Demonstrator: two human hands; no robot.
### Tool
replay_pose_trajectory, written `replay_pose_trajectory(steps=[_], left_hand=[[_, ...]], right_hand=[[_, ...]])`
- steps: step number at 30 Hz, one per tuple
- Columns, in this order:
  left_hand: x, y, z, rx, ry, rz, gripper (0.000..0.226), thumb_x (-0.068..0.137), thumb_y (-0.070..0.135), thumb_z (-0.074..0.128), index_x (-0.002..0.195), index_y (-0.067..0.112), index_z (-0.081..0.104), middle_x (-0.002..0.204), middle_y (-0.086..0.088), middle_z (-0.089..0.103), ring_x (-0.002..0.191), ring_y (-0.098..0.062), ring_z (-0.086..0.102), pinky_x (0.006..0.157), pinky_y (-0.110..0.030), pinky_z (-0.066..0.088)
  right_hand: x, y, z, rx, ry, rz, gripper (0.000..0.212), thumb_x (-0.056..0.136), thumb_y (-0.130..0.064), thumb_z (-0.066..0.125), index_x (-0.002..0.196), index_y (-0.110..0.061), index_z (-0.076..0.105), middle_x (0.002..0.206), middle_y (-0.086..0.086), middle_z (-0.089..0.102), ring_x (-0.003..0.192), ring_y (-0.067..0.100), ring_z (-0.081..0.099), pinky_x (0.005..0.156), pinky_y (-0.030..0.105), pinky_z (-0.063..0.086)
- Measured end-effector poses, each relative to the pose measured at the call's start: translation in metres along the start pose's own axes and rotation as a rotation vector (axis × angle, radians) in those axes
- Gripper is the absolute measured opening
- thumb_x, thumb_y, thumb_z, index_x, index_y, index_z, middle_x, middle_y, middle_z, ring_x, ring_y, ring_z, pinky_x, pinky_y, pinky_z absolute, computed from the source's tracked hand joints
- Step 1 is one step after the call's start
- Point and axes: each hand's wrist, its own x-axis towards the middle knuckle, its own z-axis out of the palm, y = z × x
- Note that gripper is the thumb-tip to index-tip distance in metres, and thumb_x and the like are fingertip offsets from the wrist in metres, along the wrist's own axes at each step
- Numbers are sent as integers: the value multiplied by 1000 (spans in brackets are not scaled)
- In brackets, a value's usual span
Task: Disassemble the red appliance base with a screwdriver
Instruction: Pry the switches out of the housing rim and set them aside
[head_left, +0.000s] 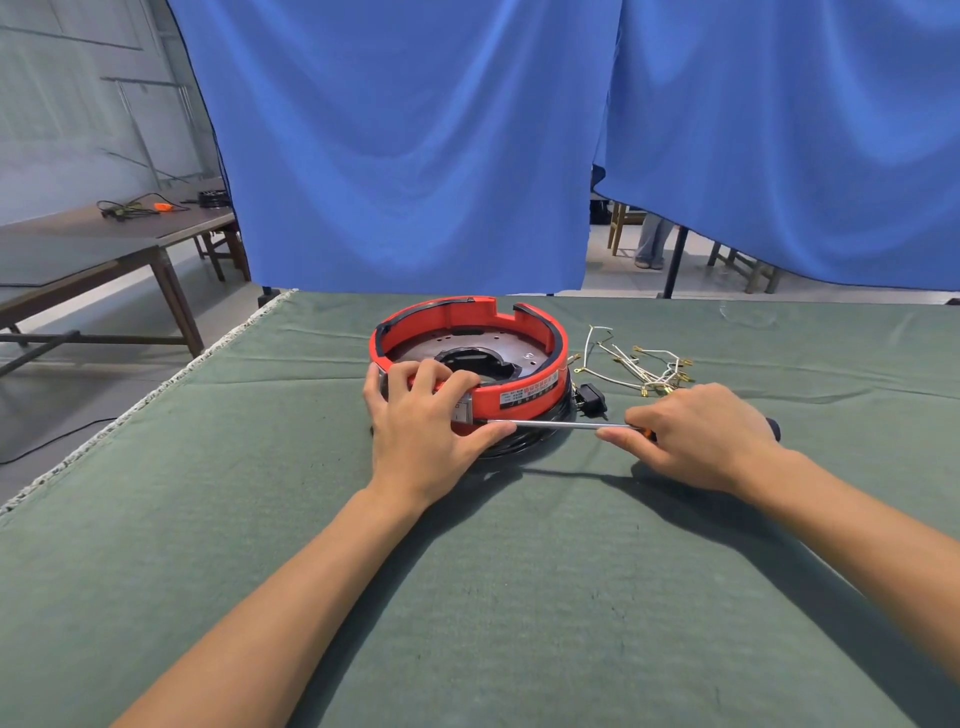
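Gripping the near rim of the red base (524, 400), the left hand (423, 421) has its fingers curled over the top edge and its thumb stretched along the lower side wall. Right of it, the right hand (696, 434) holds the screwdriver (561, 425) by its handle, fingers wrapped around it; the black end of the handle shows beyond the hand's far side. The steel shaft runs level from this hand toward the left thumb, its tip at the base's side wall just by the thumb. Just beyond the right hand lie a black plug (589, 399) and a loose bundle of white wires (641, 366). Both forearms rest over the green cloth (493, 597), and a blue curtain (405, 145) hangs beyond the base.
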Motion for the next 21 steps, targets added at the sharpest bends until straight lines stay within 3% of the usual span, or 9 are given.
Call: replay_pose_trajectory(steps=[5,8,11,16,21], left_hand=[[2,2,0,-13,-1,-8,57,69,72,56,101,26,68,98,3,59,106,-25,50,111,-56,17],[2,2,0,-21,2,-12,55,69,70,58,100,26,68,97,3,59,105,-24,51,111,-56,17],[2,0,1,-36,7,-12,52,69,69,60,98,26,68,96,2,58,103,-23,51,112,-56,16],[4,1,3,-66,13,-18,49,69,65,63,95,24,68,95,0,57,102,-24,51,112,-58,18],[5,0,5,-99,32,-11,45,69,60,67,93,22,69,92,0,56,100,-24,51,112,-59,17]], right_hand=[[6,3,-2,-5,2,-18,72,79,-72,-8,56,-20,35,52,-3,52,51,21,48,44,27,19],[11,6,0,-23,7,-25,67,80,-71,-3,56,-21,34,51,-4,51,52,22,53,45,27,20],[15,7,7,-10,45,-33,60,85,-67,11,55,-21,35,48,-3,53,46,26,52,45,24,22],[23,10,14,-11,140,-79,55,91,-52,50,48,-20,40,39,-3,47,32,25,46,38,22,31],[33,15,22,-29,205,-109,55,88,-52,37,48,-16,47,40,-2,48,31,22,47,36,21,30]])
